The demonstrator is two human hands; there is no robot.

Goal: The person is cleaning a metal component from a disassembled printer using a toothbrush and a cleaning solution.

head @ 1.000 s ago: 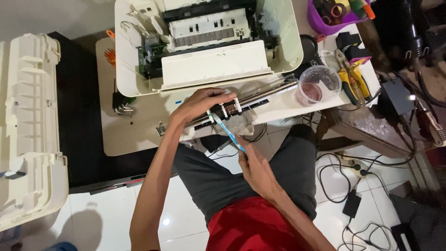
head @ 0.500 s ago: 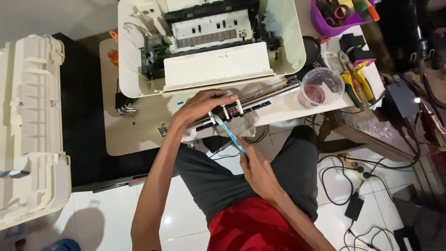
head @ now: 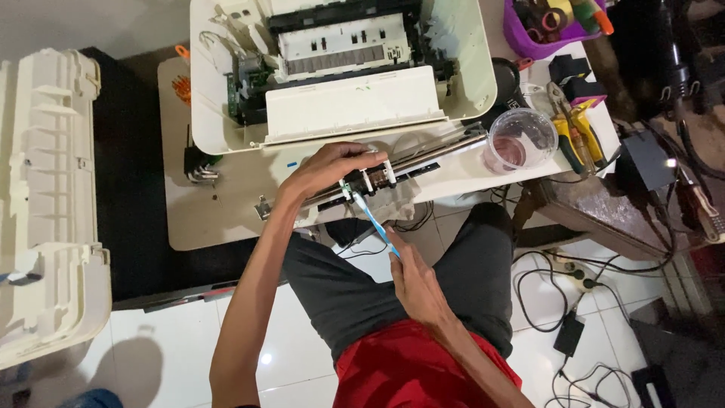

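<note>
On the tabletop [head: 226, 219] an opened printer [head: 340, 68] sits stripped. At its edge, the left hand [head: 325, 168] clamps the removed carriage rail [head: 393, 170]; the right hand [head: 411, 279] pinches a blue toothbrush [head: 374, 219], apparently mid-scrub.

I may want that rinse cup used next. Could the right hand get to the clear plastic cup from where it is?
Probably yes: the right hand holds a blue brush, but nothing blocks the way to the cup.
</note>
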